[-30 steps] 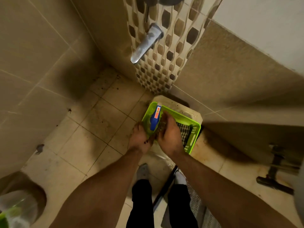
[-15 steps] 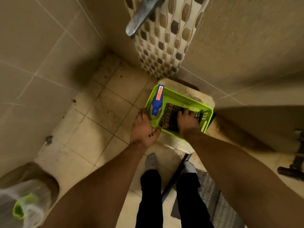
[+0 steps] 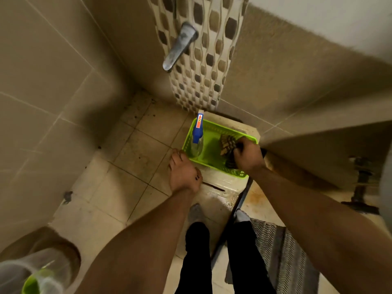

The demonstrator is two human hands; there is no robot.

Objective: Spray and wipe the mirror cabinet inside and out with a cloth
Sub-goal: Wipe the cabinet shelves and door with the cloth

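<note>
now right hand grips cloth in green basket.

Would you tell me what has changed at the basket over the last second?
The right hand moved to the right side of the green basket and now grips the cloth, bunched there instead of spread flat. The left hand stays at the basket's near left corner; the spray bottle has not moved.
</note>
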